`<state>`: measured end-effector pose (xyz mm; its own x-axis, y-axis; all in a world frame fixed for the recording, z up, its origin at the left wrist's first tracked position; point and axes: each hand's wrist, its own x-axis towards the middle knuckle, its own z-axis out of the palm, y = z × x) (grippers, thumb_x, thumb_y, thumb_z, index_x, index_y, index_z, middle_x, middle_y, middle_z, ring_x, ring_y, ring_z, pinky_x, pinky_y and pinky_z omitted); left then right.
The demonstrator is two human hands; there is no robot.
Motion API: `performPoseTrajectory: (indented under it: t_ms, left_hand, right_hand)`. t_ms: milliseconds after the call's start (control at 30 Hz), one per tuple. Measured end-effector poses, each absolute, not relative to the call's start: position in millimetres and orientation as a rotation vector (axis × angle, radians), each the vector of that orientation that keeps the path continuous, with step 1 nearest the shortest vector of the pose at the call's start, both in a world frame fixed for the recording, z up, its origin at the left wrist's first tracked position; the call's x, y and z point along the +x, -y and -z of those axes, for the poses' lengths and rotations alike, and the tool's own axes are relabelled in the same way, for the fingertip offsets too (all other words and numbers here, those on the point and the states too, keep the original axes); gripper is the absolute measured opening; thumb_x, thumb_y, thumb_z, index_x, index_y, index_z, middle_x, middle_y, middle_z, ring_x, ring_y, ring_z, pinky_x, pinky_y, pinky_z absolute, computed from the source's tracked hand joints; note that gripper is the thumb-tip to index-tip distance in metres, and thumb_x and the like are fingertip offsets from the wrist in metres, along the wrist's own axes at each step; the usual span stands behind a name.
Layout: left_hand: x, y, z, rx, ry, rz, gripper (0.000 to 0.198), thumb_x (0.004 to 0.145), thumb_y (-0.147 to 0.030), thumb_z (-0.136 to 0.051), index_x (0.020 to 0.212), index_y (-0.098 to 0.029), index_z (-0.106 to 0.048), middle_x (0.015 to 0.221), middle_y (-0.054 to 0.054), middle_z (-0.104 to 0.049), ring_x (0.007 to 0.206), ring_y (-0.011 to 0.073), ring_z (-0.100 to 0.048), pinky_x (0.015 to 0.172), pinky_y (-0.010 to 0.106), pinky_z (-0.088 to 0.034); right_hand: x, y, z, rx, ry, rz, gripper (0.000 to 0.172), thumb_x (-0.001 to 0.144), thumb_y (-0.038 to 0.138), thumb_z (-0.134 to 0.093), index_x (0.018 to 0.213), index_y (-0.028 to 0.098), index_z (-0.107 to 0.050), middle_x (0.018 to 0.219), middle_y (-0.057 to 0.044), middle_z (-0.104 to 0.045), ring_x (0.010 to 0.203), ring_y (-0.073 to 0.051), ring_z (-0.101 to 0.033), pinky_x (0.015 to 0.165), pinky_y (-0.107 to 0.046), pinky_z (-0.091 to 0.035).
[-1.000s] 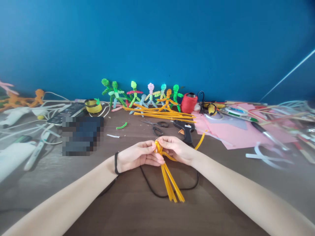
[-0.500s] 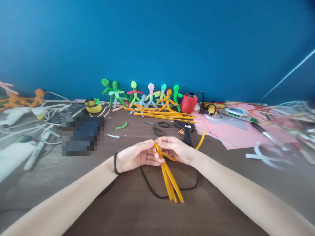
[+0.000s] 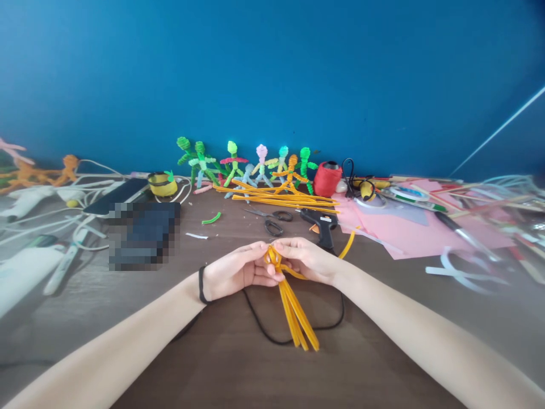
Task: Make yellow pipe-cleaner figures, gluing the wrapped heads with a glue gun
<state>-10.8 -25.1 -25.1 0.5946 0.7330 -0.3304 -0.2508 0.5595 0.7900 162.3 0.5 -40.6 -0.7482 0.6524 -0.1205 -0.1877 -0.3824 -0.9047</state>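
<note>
Between my two hands is a bundle of orange-yellow pipe cleaners (image 3: 293, 312), looped at the top with several straight ends hanging down toward me. My left hand (image 3: 238, 267), with a black band at its wrist, pinches the loop from the left. From the other side my right hand (image 3: 309, 258) grips the same loop, its thumb and fingertips close to those of the left. One loose strand runs out under the right hand and shows again beyond it. A black cord (image 3: 268, 338) lies on the table beneath the bundle.
Scissors (image 3: 272, 220) and a black glue gun (image 3: 321, 224) lie just beyond my hands. Behind them are loose orange pipe cleaners (image 3: 281, 199) and several pipe-cleaner figures (image 3: 261, 165) along the blue wall. Pink paper (image 3: 404, 233) is at right, a phone (image 3: 117, 197) at left.
Both hands keep their hold on the pipe cleaners with barely any movement. At left, the phone's screen has gone dark.
</note>
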Motion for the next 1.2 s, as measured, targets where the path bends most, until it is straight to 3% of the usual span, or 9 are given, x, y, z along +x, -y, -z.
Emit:
performPoseTrajectory:
  t_ms: [400, 700, 1000, 1200]
  left_hand:
    - [-9.2, 24.8, 25.1, 0.779, -0.684, -0.638, 0.018, 0.083, -0.03, -0.049, 0.077, -0.013, -0.054, 0.061, 0.004, -0.062, 0.068, 0.0169, -0.064, 0.068, 0.028, -0.048]
    - [-11.0, 23.2, 26.6, 0.732, -0.662, -0.645, 0.017, 0.083, -0.029, -0.047, 0.077, -0.014, -0.053, 0.063, 0.002, -0.056, 0.066, 0.0133, -0.059, 0.067, 0.026, -0.045]
    - [-13.0, 23.6, 30.4, 0.71, -0.663, -0.684, 0.006, 0.081, -0.019, -0.052, 0.076, -0.014, -0.052, 0.065, 0.001, -0.056, 0.068, 0.0119, -0.059, 0.068, 0.025, -0.046]
    - [-14.1, 21.5, 30.7, 0.666, -0.614, -0.699, 0.003, 0.079, -0.015, -0.054, 0.076, -0.014, -0.055, 0.064, 0.0, -0.055, 0.066, 0.0102, -0.058, 0.067, 0.023, -0.045]
  right_hand:
    - [159.9, 0.6, 37.1, -0.607, 1.372, -2.169, 0.03, 0.077, 0.042, -0.058, 0.074, 0.013, -0.054, 0.066, -0.003, -0.063, 0.053, -0.009, -0.051, 0.057, -0.025, -0.037]
    - [161.6, -1.1, 39.9, -0.579, 1.224, -2.17, 0.025, 0.077, 0.037, -0.06, 0.075, 0.012, -0.056, 0.059, -0.001, -0.059, 0.055, -0.009, -0.053, 0.053, -0.022, -0.03]
    - [165.3, -1.5, 40.7, -0.52, 1.209, -2.207, 0.021, 0.071, 0.03, -0.066, 0.074, 0.012, -0.055, 0.067, -0.003, -0.062, 0.064, -0.013, -0.058, 0.067, -0.027, -0.038]
    - [163.9, -3.2, 43.9, -0.63, 1.144, -2.149, 0.021, 0.068, 0.027, -0.07, 0.073, 0.014, -0.055, 0.065, 0.001, -0.058, 0.059, -0.009, -0.052, 0.06, -0.023, -0.035]
